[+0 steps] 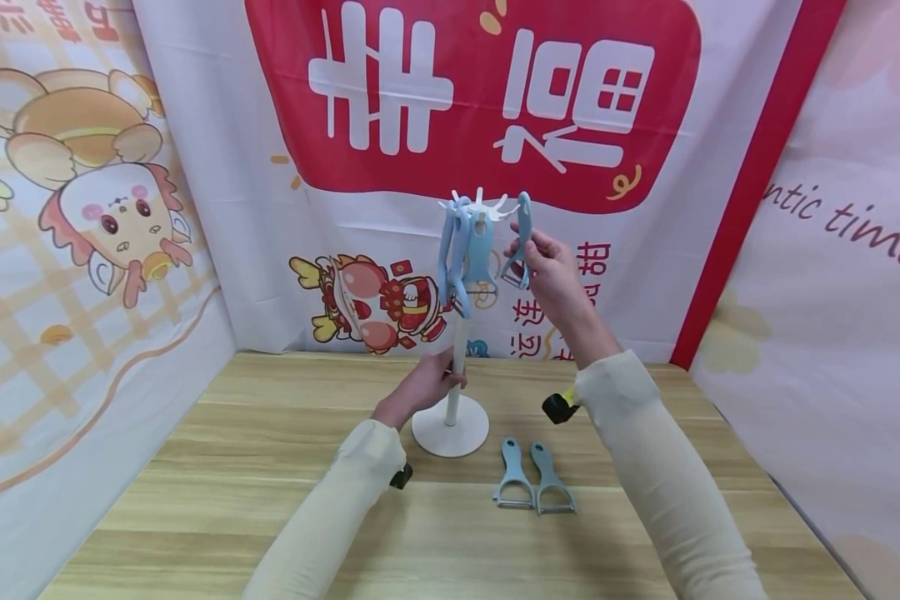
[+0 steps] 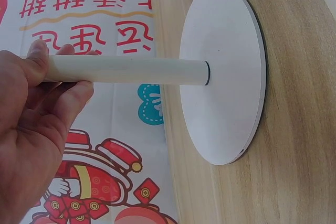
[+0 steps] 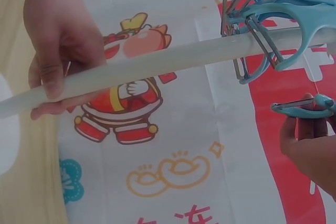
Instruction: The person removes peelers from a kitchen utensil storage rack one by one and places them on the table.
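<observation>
- One white stand [image 1: 451,425] sits on the wooden table [image 1: 195,500], toward its far middle: a round base, one upright pole, and a crown of small white hooks [image 1: 477,205] on top.
- The left hand [image 1: 423,385] curls its fingers and thumb round the lower part of the pole; the left wrist view shows the thumb on top and the fingers wrapped below, well apart from the base [image 2: 223,72].
- The right hand [image 1: 551,271] is raised at the right of the hooks and pinches one light blue peeler [image 1: 522,237] between thumb and fingertips, its handle end up at a hook; whether it is hooked on cannot be told.
- Light blue peelers [image 1: 465,254] hang from the hooks on the left of the held one, bunched together; three seem to be there, though they overlap.
- Two grey-blue peelers [image 1: 534,485] lie flat on the table, near and right of the base, side by side and touching, blades toward the near edge.
- Printed cloth backdrops [image 1: 195,208] with cartoon figures and a red panel stand behind and at both sides.
</observation>
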`<state>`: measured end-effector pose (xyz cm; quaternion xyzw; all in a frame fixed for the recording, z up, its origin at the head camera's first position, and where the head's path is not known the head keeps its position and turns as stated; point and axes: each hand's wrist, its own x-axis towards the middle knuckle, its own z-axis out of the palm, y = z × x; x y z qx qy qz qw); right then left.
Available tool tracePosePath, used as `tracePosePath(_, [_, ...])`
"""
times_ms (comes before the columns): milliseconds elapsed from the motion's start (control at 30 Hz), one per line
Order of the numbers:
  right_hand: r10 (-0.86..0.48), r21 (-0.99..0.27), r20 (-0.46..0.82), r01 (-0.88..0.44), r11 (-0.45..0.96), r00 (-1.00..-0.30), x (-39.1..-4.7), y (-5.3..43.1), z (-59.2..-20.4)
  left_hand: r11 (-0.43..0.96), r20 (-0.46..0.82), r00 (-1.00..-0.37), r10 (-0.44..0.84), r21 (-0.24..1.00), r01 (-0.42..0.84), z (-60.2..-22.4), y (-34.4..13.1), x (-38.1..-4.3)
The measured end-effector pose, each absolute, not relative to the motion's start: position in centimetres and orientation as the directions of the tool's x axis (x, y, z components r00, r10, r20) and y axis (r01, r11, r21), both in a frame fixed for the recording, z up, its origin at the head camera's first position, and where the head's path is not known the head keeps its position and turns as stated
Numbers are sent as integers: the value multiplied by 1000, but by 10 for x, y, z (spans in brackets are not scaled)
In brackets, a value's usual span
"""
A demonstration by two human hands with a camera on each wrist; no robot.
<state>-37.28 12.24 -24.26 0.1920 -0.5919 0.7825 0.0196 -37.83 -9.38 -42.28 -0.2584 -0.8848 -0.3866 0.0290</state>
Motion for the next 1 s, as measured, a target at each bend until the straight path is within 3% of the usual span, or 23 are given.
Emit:
tracePosePath(667, [-222,-885,320,-207,-417,-921,-364,141,-257,573,237,-873,427,676,464,-420,-93,-376])
tracePosePath(1000, [-231,-900,307,-202,-387,-923,-356,148,-265,566,228,-881,415,693,447,-421,-93,-377])
